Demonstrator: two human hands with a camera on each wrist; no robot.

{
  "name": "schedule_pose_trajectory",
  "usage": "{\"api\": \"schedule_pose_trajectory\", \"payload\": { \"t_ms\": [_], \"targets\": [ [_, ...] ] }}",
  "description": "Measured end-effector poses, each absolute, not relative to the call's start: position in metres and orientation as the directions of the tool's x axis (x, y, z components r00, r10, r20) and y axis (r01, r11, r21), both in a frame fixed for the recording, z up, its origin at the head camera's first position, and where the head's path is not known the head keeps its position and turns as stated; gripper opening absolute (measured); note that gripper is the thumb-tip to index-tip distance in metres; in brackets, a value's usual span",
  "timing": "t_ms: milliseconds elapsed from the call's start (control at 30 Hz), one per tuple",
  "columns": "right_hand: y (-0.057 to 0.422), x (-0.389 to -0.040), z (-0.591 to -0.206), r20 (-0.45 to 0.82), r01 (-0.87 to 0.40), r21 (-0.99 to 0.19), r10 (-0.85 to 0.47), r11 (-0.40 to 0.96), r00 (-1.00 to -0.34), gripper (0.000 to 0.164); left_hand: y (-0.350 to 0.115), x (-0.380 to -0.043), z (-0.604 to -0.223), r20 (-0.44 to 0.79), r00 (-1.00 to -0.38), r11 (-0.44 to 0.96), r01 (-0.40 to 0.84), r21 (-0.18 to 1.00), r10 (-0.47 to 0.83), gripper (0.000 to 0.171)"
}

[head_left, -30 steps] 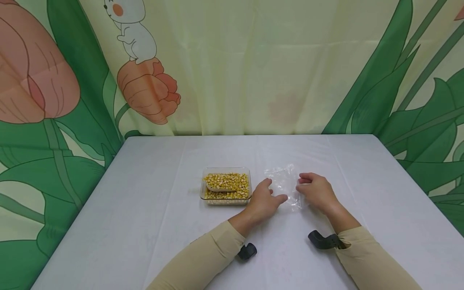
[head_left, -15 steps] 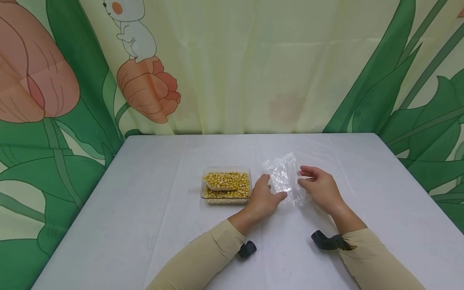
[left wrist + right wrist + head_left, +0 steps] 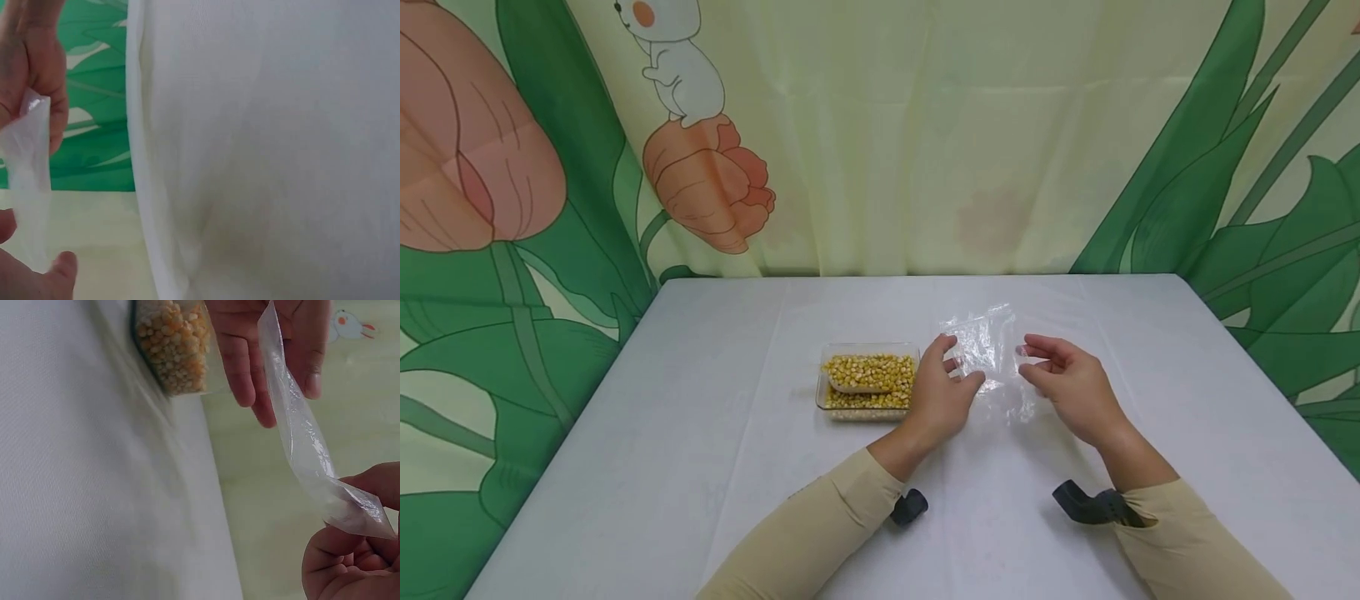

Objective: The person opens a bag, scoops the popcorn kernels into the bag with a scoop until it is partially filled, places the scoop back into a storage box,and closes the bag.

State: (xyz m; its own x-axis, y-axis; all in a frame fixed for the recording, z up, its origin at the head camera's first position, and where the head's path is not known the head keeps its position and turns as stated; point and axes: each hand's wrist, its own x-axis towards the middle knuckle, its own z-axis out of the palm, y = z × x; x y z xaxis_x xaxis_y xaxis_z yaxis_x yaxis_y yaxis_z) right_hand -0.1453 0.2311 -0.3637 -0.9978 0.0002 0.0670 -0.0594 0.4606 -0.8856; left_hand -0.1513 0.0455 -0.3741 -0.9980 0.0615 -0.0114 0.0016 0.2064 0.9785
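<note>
A clear plastic bag point(image 3: 985, 346) is held up off the table between the two hands. My right hand point(image 3: 1071, 387) pinches its right edge between thumb and fingers, which the right wrist view shows closely on the crinkled bag point(image 3: 303, 440). My left hand point(image 3: 943, 387) is at the bag's left side, thumb and fingers spread apart; in the right wrist view the left hand's fingers point(image 3: 237, 369) are straight, with the bag's far end between them and the thumb. To the left stands a glass container point(image 3: 831, 415) of yellow corn kernels, with a kernel-filled scoop point(image 3: 857, 388) resting in it.
The table point(image 3: 715, 433) is covered with a white cloth. Behind it hangs a curtain point(image 3: 880, 150) printed with flowers, leaves and a white animal. The left forearm and hand overlap the container's right side. Each wrist wears a black camera mount point(image 3: 1086, 504).
The bag has risen from the table, lifted by the right hand, which has moved slightly right. The left hand has moved up and a little left, now overlapping the container's corner.
</note>
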Motion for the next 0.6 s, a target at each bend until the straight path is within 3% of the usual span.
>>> {"api": "schedule_pose_trajectory", "payload": {
  "t_ms": [167,600],
  "targets": [
    [0.232,-0.141,-0.36,0.11,-0.111,-0.9,-0.027,0.421,-0.994,0.051,0.04,-0.152,-0.369,0.06,-0.996,0.128,0.069,0.989,0.07,0.059],
    [0.226,-0.137,-0.356,0.198,-0.205,-0.906,-0.057,0.371,-0.978,0.046,0.034,-0.15,-0.361,0.092,-0.987,0.051,0.1,0.994,0.133,0.047]
  ]
}}
